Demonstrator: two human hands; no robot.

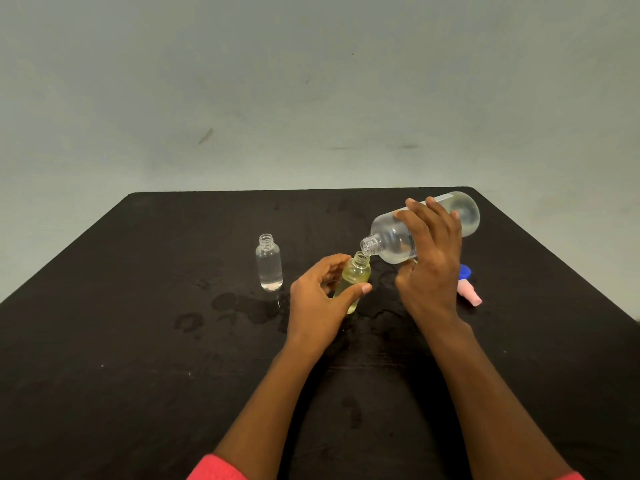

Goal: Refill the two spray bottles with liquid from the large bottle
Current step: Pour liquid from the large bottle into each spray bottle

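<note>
The scene is lit dimly and evenly by soft, diffuse light, so only faint shadows are thrown on the dark table (138,306), and a dull sheen is picked up by the wet patches (242,306). Glare is kept to small highlights on the large bottle (391,237). The table's far edge is bowed slightly by the wide lens, and everything is rendered a little soft, the wall (311,81) smeared and mottled.
</note>
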